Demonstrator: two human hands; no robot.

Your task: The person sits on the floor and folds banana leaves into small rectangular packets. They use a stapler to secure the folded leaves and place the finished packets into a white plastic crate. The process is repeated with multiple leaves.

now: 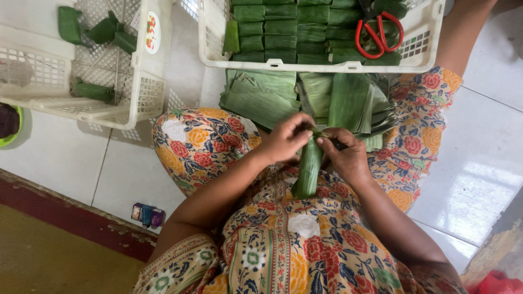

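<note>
Green banana leaf is everywhere around this person, who sits on the pale tiled floor (136, 174) in a flowered dress. Both hands meet over the lap on one long leaf-wrapped roll (308, 171), which stands nearly on end, its lower tip down against the dress. The left hand (287, 140) is closed around the upper end of the roll, fingers curled over the top. The right hand (348, 158) pinches the same end from the other side, fingertips tight on the fold.

Just beyond the roll, across the knees, lies a loose stack of cut banana leaves (305, 98). Beyond that stack stands a white plastic basket (321, 66) packed with neat rows of finished green parcels (280, 32), with red-handled scissors (378, 35) lying on top of them at the right side. Far left of the roll, a second white basket (141, 92) holds only a few scattered parcels (101, 32). A small dark box (147, 214) sits on the floor left of the roll, near the person's elbow.

To my eye the risk lies in that top fold: the leaf looks stiff and ribbed, so if either pinch slackens the end could spring open and loosen the wrap. Pressing too hard could split the leaf along its grain.
</note>
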